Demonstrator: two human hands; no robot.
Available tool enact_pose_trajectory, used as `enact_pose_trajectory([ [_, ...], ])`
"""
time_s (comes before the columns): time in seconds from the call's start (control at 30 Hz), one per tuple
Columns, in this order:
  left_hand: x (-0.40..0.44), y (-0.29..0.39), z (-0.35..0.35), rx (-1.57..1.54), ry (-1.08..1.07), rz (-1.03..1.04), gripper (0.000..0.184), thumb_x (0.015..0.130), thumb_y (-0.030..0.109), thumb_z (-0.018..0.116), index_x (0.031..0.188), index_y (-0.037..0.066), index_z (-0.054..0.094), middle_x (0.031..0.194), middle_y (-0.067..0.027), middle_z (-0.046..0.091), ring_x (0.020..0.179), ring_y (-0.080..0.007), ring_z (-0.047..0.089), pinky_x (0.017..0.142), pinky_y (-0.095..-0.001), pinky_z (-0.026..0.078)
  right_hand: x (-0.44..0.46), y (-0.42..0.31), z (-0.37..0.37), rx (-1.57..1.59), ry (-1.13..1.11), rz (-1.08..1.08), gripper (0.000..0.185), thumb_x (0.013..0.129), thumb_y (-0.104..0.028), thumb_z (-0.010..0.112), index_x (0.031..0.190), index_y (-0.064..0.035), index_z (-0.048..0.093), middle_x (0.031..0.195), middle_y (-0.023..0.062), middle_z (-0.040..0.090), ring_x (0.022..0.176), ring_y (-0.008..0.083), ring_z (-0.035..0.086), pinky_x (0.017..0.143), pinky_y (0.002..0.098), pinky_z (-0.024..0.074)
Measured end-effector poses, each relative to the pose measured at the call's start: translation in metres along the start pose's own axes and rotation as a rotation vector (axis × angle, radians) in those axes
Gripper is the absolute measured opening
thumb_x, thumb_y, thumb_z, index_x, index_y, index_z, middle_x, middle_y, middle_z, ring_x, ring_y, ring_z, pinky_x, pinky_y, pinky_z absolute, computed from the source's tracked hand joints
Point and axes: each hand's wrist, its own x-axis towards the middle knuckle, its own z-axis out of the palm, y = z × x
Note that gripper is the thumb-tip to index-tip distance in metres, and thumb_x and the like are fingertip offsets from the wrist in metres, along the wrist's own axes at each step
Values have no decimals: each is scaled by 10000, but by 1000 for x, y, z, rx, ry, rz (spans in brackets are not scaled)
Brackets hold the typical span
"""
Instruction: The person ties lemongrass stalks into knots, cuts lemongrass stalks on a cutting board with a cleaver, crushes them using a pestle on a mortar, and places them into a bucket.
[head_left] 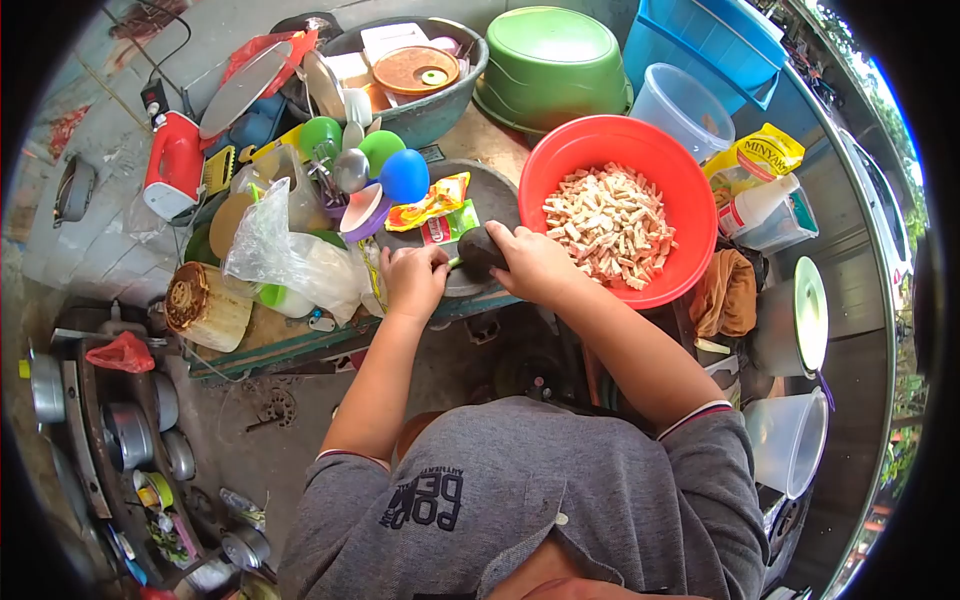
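Observation:
My right hand [532,262] is wrapped round a dark stone pestle [478,250] at the near side of a wide grey stone mortar [493,190]. At the mortar's near left edge, the fingers of my left hand [415,280] are closed together. A small light-green bit shows by their tips, but what they hold I cannot make out. Inside the mortar, just beyond both hands, lie an orange-yellow packet [430,203] and a green packet [450,223]. A crumpled clear plastic bag [300,255] is left of my left hand.
On the right stands a red basin [690,215] of pale cut pieces [610,220]. Behind are an upturned green tub [550,65] and a dark basin [465,85] of dishes. A blue balloon-shaped item [404,177], utensils and a red mixer [173,165] crowd the left.

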Motion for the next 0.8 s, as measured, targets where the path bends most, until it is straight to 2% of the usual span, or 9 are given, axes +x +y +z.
enact_pose_trajectory([
  [0.1, -3, -6, 3, 6, 72, 76, 15, 725, 182, 692, 721, 168, 688, 809, -3, 685, 933, -222, 589, 1039, -498, 265, 8, 1, -6, 3, -113, 16, 615, 791, -295, 664, 1293, -61, 395, 865, 222, 631, 806, 393, 631, 704, 464, 504],
  [0.3, 0, -9, 3, -7, 48, 62, 28, 713, 183, 694, 692, 163, 691, 812, -5, 683, 928, -220, 583, 1044, -493, 262, 19, -24, -24, 45, 156, 0, 608, 798, -272, 656, 1293, -37, 393, 837, 237, 631, 753, 413, 625, 676, 471, 501],
  [0.37, 0, -10, 3, -20, 63, 65, 36, 712, 182, 693, 684, 160, 691, 810, -8, 683, 924, -220, 583, 1044, -491, 263, 18, -14, 18, -27, -87, 43, 560, 778, -245, 661, 1227, -18, 415, 808, 251, 631, 749, 413, 634, 657, 471, 516],
  [0.5, -2, -9, 5, -17, 50, 65, 34, 706, 180, 698, 688, 152, 693, 807, -10, 684, 914, -218, 583, 1046, -486, 265, 34, -13, -9, -90, -145, -48, 477, 767, -266, 663, 1118, -22, 451, 803, 225, 646, 752, 401, 638, 690, 481, 510],
  [0.53, 1, -10, 4, -27, 36, 51, 33, 704, 179, 699, 691, 149, 694, 808, -10, 683, 914, -218, 582, 1046, -485, 265, 36, -13, -18, -69, -119, -39, 457, 777, -284, 653, 1097, -24, 457, 822, 220, 647, 757, 398, 637, 700, 484, 507],
  [0.63, 0, -10, 3, -23, 54, 67, 36, 703, 182, 700, 693, 148, 695, 815, -6, 684, 917, -220, 581, 1047, -486, 262, 32, -10, -30, 58, 220, -34, 436, 795, -276, 634, 1107, -27, 457, 785, 231, 631, 732, 402, 633, 655, 476, 510],
  [0.67, 0, -10, 3, -39, 69, 76, 47, 706, 187, 698, 680, 149, 690, 816, -6, 683, 918, -223, 580, 1047, -486, 262, 27, -11, -29, -18, 169, 39, 455, 792, -263, 637, 1131, -25, 450, 774, 237, 627, 724, 398, 635, 643, 471, 513],
  [0.7, -4, -10, 5, -38, 59, 78, 47, 706, 187, 698, 680, 149, 690, 816, -6, 683, 918, -223, 580, 1047, -486, 262, 24, -4, -12, -92, -19, 62, 474, 785, -257, 642, 1148, -25, 444, 776, 233, 632, 733, 396, 639, 653, 475, 513],
  [0.8, 1, -10, 4, -26, 55, 73, 48, 701, 188, 701, 669, 155, 687, 811, -5, 683, 916, -223, 579, 1045, -484, 266, 25, 4, -9, -142, -142, 43, 471, 775, -246, 642, 1134, -21, 436, 746, 210, 639, 747, 392, 643, 662, 480, 511],
])
